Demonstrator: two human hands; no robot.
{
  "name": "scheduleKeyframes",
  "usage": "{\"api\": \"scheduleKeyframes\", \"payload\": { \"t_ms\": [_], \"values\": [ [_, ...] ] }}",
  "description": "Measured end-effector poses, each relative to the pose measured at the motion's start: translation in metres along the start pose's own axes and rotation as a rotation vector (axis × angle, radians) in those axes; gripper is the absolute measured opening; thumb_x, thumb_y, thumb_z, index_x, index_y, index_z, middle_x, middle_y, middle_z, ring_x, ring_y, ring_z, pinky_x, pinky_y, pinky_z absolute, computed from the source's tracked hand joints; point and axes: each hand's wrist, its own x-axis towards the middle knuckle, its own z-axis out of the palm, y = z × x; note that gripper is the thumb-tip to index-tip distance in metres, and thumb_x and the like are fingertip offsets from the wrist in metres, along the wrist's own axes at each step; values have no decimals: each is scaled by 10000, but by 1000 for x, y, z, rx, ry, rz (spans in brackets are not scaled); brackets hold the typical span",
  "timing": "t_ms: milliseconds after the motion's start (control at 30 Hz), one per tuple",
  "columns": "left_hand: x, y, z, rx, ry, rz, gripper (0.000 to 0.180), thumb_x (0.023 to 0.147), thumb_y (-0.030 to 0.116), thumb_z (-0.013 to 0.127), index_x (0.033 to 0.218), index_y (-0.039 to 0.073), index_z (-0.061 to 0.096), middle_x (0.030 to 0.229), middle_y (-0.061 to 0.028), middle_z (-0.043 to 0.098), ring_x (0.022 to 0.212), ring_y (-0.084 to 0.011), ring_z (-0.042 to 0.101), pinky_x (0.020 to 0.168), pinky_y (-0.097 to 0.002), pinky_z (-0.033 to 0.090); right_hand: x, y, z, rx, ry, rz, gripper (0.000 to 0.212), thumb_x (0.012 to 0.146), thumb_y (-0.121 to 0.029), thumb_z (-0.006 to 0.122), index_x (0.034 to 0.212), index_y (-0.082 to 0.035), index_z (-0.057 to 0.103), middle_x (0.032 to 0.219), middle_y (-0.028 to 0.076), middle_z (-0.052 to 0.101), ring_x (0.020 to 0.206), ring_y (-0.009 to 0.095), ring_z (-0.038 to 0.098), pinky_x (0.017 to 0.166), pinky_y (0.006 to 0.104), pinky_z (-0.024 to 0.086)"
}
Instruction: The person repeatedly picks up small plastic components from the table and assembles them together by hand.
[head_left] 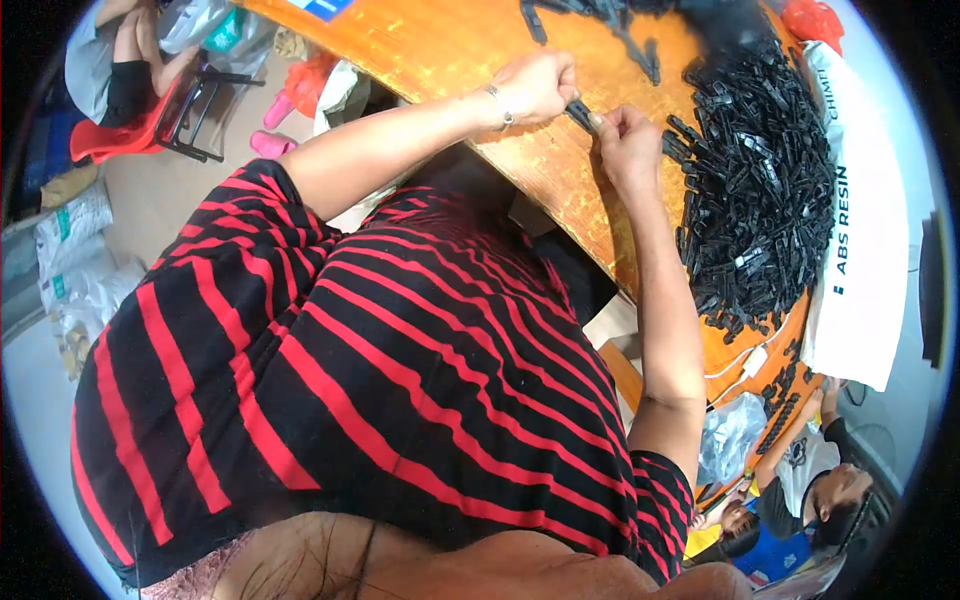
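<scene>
Over the near edge of the wooden table, my left hand (538,88) and my right hand (632,148) are close together. A short, narrow black plastic piece (580,115) spans the gap between them, its two ends pinched in my fingertips. My fingers cover those ends, so its exact kind cannot be made out. Just right of my right hand lies a large heap of small black plastic parts (760,190), similar in colour. Farther back on the table are some loose longer black pieces (640,55).
The orange-brown wooden table (560,175) runs diagonally. A white printed sack (865,230) borders the heap on the right. Beyond are a white cable plug (755,362), a clear plastic bag (732,435) and other people (830,490). At far left, someone sits on a red chair (125,135).
</scene>
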Motion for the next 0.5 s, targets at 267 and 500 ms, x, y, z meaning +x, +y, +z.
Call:
{"api": "scheduleKeyframes", "payload": {
  "t_ms": [267,500],
  "values": [
    [-6,5,-1,89,-24,-18,184,900,237,709,898,70,632,820,-116,685,806,-293,672,739,-404,525,-11,-9,-2,-118,49,-24,281,873,-278,799,821,-40,660,761,194,694,728,374,691,673,462,529],
    [-12,-33,13,-299,19,281,265,984,280,715,1025,20,685,814,-4,653,762,-132,623,700,-295,529,-43,-12,-6,-53,172,-106,256,881,-254,790,832,-44,651,740,170,683,710,349,688,662,453,529]
  ]
}}
